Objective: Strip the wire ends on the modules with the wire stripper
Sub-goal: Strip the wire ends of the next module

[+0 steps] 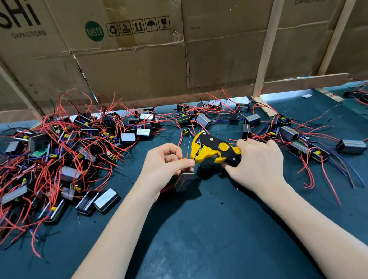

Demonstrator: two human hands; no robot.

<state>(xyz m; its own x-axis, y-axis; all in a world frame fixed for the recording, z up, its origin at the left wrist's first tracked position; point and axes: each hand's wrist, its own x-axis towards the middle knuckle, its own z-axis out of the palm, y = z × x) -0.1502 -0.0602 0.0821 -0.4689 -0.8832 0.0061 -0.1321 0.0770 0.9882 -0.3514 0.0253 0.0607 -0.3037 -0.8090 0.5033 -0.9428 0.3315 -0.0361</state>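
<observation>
My right hand point(257, 163) grips the handles of a yellow and black wire stripper point(212, 149), whose jaws point left. My left hand point(165, 164) pinches a thin wire of a small black module point(185, 181) that hangs just below its fingers. The wire end sits at the stripper's jaws, right of my left fingertips. A red wire point(187, 155) stands up beside the fingers.
A big tangled pile of black modules with red wires point(56, 161) covers the left of the dark green mat point(207, 235). More modules point(296, 136) are scattered at the back and right. Cardboard sheets point(151, 54) on wooden slats wall off the far side.
</observation>
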